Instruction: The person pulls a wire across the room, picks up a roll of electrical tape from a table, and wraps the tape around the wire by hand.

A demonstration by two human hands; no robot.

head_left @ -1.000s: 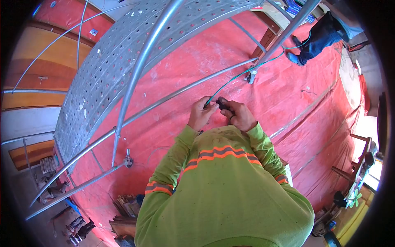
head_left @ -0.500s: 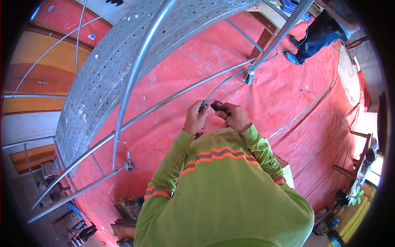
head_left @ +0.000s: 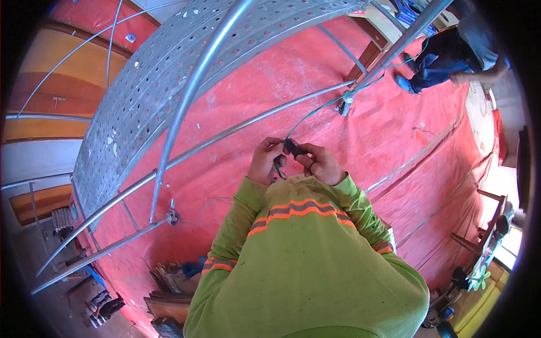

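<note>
In front of my chest, my left hand point(head_left: 266, 160) is closed in a pinch on a thin green wire point(head_left: 313, 112). A short bent end of this wire hangs below the fingers. My right hand point(head_left: 323, 162) grips a small black object point(head_left: 293, 148), whose kind I cannot make out. Its upper end meets the wire close to my left fingertips. From there the wire runs up and right to a scaffold leg and on towards another person.
Metal scaffold tubes point(head_left: 242, 125) cross ahead and left, beneath a perforated metal plank point(head_left: 152, 84). Red sheeting point(head_left: 406, 163) covers the floor. Another person point(head_left: 445, 59) stands at upper right near a wooden table point(head_left: 366, 53). Wooden pieces point(head_left: 169, 279) lie lower left.
My right hand has brought the black object up against the wire at my left fingers. The wire's end now hangs below my left hand. The other person's arm has come into view.
</note>
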